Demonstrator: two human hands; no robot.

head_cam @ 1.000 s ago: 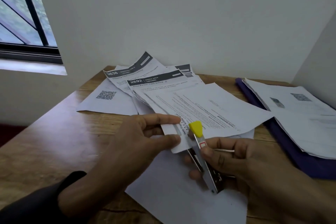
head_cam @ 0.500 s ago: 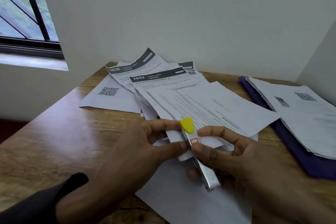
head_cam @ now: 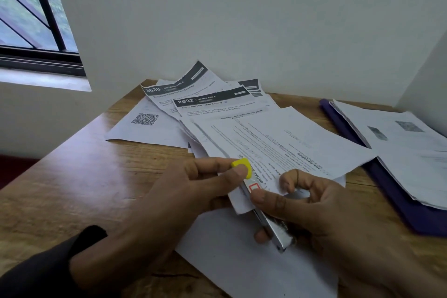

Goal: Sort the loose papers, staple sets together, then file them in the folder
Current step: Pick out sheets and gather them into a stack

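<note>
Sheet header [head_cam: 212, 99]: "2692 DINING AREA"; sheet behind [head_cam: 174, 86]: "3638".

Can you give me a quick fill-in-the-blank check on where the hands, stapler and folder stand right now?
1. The silver metal stapler has a plastic tip coloured ____.
2. The stapler is gripped by the ____ hand.
3. The left hand pinches the edge of the white printed paper set between thumb and ____.
4. The flat purple folder lies on the wooden table to the ____ of the hands.

Missing words: yellow; right; fingers; right
</note>
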